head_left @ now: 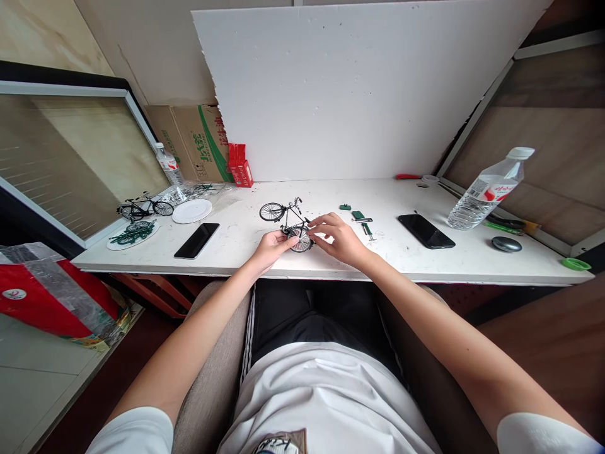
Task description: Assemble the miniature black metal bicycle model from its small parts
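Note:
A small black model bicycle stands on the white table, its front wheel pointing left. My left hand pinches the rear wheel from the near left side. From the right, my right hand closes its fingers on the same rear part of the bicycle. Just right of my right hand lie several small green and metal parts.
Two black phones lie flat, the left phone and the right phone. A finished model bicycle, a white lid and a plate of green parts are far left. A tilted water bottle and grey disc are right.

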`<state>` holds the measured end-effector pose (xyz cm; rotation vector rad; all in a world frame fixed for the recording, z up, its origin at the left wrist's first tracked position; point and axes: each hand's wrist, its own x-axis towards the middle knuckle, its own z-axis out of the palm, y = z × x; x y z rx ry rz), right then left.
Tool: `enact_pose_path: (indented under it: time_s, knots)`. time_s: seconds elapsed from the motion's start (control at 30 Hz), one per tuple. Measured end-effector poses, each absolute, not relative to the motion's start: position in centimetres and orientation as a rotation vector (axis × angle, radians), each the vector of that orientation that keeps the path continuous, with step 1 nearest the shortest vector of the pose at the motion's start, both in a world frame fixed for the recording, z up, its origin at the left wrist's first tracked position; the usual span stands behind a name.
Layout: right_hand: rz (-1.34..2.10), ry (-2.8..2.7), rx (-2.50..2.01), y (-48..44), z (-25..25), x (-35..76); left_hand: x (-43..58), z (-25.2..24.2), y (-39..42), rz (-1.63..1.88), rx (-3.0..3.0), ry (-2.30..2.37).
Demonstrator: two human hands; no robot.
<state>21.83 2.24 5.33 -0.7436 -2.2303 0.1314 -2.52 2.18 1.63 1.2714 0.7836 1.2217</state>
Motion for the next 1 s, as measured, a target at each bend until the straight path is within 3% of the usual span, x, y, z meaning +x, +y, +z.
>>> enact_pose_path:
  time_s: [0.27,0.9,1.0]
  knots:
    - [-0.057,-2.299,-0.74,1.7,5.6,20.9,-2.5,1.9,2.0,1.209,1.303,0.814]
    - [0.159,-2.225,-0.745,1.9,4.7,20.8,-2.6,1.8,2.0,1.211,1.276,0.777]
    - [0.325,-2.143,-0.781,2.0,4.7,20.8,-2.7,1.7,2.1,1.202,1.271,0.782]
